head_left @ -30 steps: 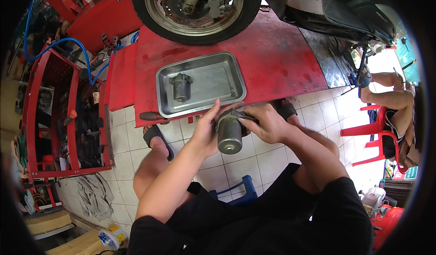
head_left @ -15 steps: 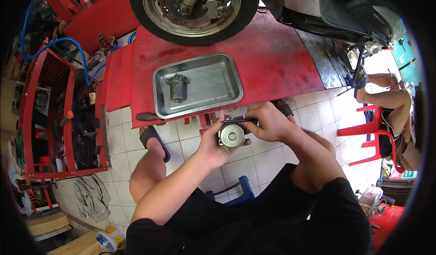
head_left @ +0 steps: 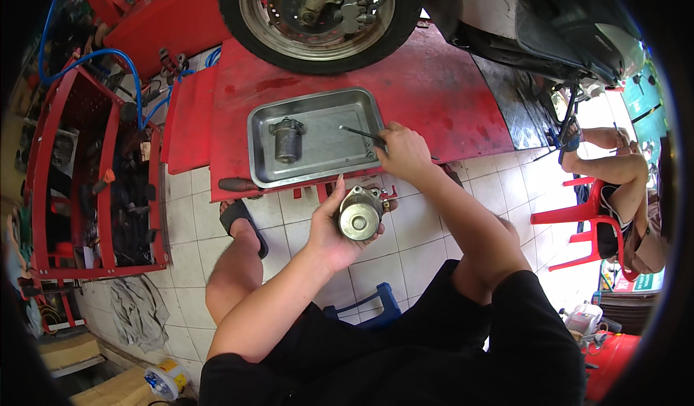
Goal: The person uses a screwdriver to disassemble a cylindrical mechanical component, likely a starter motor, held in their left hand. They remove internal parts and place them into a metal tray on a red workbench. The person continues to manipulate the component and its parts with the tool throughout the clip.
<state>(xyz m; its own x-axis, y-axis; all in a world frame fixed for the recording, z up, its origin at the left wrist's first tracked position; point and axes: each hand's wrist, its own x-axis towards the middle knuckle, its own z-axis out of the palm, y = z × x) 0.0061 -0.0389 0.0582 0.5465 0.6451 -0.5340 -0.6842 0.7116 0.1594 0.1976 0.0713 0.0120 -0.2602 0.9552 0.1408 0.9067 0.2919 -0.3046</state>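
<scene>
My left hand (head_left: 327, 225) is wrapped round a small starter motor (head_left: 361, 218), its round silvery end facing up toward me. Reaching over the near right corner of a shallow metal tray (head_left: 325, 169), my right hand (head_left: 406, 151) is closed on a thin, dark rod-like tool (head_left: 359, 133). The tool's tip points left over the tray; its exact kind cannot be made out. A second, greyer starter motor (head_left: 288, 142) lies in the tray's left part. Small dark bits (head_left: 370, 154) are at the tray's right end, next to my right hand.
The tray rests on a red lift platform (head_left: 448, 109) below a motorcycle wheel (head_left: 318, 59). A dark-handled tool (head_left: 238, 184) lies at the platform's edge. Red shelving (head_left: 108, 189) stands left, a blue stool (head_left: 387, 303) is beneath me, and another person sits on a red chair (head_left: 571, 218) at right.
My right hand has moved away from the starter motor, up and over the tray's corner, carrying the thin tool. My left hand still holds the motor, now slightly lower and tilted.
</scene>
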